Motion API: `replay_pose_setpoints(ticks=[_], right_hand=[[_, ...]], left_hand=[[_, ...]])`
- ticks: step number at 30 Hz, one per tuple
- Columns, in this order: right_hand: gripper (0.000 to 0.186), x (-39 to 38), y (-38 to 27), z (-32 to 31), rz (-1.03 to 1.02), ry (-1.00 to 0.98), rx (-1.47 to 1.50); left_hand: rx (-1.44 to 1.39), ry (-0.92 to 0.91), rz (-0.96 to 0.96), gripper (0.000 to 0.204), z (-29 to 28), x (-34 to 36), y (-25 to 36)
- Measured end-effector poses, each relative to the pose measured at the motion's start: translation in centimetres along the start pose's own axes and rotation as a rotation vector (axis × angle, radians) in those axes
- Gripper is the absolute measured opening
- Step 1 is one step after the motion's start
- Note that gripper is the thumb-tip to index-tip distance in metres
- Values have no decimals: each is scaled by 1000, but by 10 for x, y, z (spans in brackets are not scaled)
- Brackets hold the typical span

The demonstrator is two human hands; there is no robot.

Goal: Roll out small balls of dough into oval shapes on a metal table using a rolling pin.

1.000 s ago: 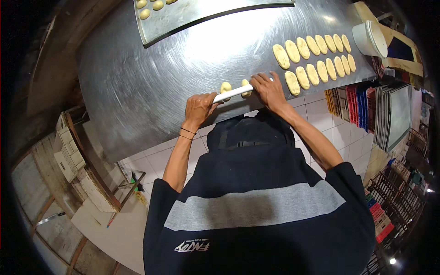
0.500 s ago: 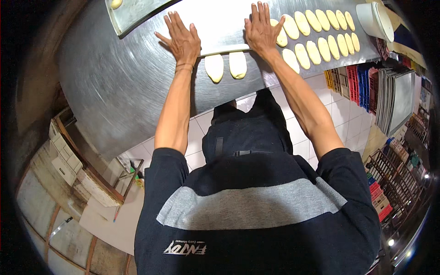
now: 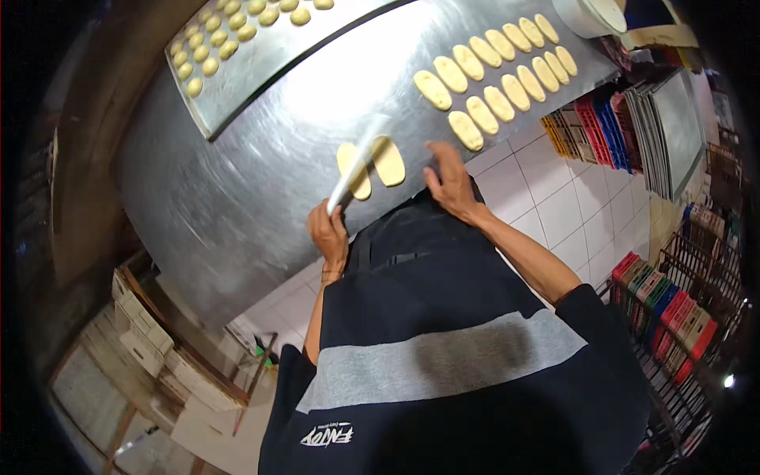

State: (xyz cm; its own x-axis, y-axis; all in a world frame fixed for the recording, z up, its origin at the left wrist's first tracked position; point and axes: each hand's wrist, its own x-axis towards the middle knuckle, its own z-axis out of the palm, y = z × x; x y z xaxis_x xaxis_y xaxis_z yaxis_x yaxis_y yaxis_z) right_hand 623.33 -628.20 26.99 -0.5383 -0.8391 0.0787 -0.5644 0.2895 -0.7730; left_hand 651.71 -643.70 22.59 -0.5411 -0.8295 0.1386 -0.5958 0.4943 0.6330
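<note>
A rolling pin point(image 3: 355, 168) slants over dough pieces point(image 3: 390, 165) on the bench point(image 3: 261, 206), its near end in my left hand's point(image 3: 327, 229) grip. It looks light, stiff, best held at both ends. My right hand point(image 3: 453, 188) is empty, loosely spread.

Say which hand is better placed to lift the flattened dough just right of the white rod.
Right hand, probably: it looks empty and open near the flattened dough, while the left hand holds the white rod by its near end.
</note>
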Motion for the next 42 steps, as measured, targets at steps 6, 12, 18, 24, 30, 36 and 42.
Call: replay_pose_setpoints(ticks=[6,12,18,24,30,36,42], right_hand=[[22,38,-12,30,-101,-524,-117],[19,63,-38,-20,-175,-321,191],[29,129,-39,-73,-321,-276,66],[47,162,8,-60,-445,-320,-99],[43,171,48,-50,-368,-514,-25],[39,160,49,-54,-254,-603,-99],[40,112,14,-52,-337,-485,-242]], left_hand=[[70,166,-219,32,8,62,-1],[316,211,-284,48,13,93,19],[-232,133,-262,30,45,146,72],[-564,-45,-360,19,105,216,119],[-230,-275,-17,16,145,249,145],[-183,-227,-39,13,157,252,154],[-200,-276,2,17,138,251,148]])
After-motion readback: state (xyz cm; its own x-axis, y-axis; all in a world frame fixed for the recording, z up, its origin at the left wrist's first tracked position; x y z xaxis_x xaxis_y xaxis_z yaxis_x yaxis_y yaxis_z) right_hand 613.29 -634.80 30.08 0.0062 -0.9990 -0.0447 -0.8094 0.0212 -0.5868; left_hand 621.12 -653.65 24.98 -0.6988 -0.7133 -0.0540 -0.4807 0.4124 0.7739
